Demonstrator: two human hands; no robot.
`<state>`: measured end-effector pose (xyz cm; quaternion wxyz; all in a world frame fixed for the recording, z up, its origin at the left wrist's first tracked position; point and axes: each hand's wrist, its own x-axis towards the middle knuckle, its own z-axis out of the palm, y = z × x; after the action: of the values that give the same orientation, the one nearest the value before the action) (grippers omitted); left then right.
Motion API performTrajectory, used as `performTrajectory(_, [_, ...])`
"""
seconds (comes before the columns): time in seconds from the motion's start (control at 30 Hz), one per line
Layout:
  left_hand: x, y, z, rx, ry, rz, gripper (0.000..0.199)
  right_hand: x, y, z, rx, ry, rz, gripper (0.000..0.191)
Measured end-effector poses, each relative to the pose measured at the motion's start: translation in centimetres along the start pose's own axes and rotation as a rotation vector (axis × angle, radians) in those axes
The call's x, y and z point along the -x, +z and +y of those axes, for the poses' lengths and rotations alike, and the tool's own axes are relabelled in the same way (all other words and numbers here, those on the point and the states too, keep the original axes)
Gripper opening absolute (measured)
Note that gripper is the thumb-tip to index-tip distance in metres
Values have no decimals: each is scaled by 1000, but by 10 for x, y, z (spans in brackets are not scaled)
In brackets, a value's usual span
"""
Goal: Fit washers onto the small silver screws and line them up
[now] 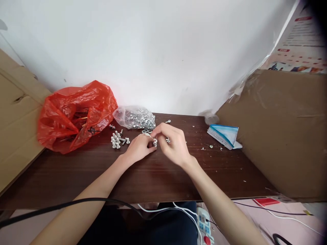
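Note:
Over the middle of the table, my left hand [139, 147] pinches a small bolt [155, 144] between thumb and fingers. My right hand [174, 142] is closed in a pinch right above that bolt; whatever its fingertips hold is too small to make out. A group of bolts [115, 140] stands to the left of my left hand, with a few loose ones lying beside it. Flat metal washers [146, 131] lie just beyond my fingers. Some small hardware [168, 140] shows partly behind my right hand.
A clear bag of metal fasteners [141, 118] and a red plastic bag [76, 115] stand toward the back left. One screw [168, 121] lies near the wall. At right are a blue-and-white packet [223, 135] and a cardboard sheet [286, 132]. A black cable [76, 202] crosses in front.

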<state>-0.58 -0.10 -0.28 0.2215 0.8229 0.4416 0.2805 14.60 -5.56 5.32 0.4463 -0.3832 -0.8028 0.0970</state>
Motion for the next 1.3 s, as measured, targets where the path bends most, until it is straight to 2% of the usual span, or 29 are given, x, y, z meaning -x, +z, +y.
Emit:
performTrajectory(0.07, [0, -2, 1, -56, 21, -56, 12, -2, 9, 28, -41, 65, 4, 29])
performTrajectory(0.13, [0, -4, 1, -106, 29, -83, 14, 2, 16, 51, -86, 54, -63, 27])
performTrajectory(0.23, [-1, -6, 0, -132, 9, -83, 15, 11, 21, 67, -150, -1, -134, 26])
performTrajectory(0.47, [0, -5, -3, -151, -5, -73, 21, 17, 22, 67, -108, 6, -211, 25])
performTrajectory(0.83, [2, -7, 0, -146, -2, -104, 25, 17, 20, 78, -23, 108, -261, 6])
performTrajectory(1.03, [2, -6, 2, -141, -62, -106, 24, 16, 19, 76, 62, 117, -230, 28])
performTrajectory(1.3, [3, -6, 3, -186, -70, -99, 18, 16, 20, 73, 92, 102, -267, 36])
